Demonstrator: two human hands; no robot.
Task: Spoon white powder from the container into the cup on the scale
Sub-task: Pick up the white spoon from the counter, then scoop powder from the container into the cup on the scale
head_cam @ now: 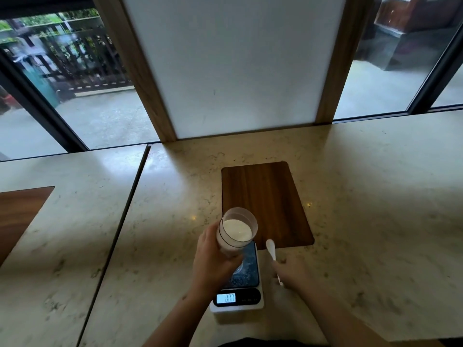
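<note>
My left hand (213, 259) grips a translucent plastic container (236, 227) holding white powder (237, 229), lifted and tilted over the far end of a small white kitchen scale (238, 296). The scale has a dark weighing plate and a lit display reading about zero. A clear cup (239, 267) seems to stand on the plate, mostly hidden behind my left hand. My right hand (290, 271) holds a white plastic spoon (271, 250) just right of the scale, bowl pointing away from me and empty.
The scale sits on a pale marble counter (363, 209). A dark wooden board (265, 204) lies just beyond the scale. Another wooden board (20, 214) is at the far left past a seam in the counter. Windows and a white panel stand behind.
</note>
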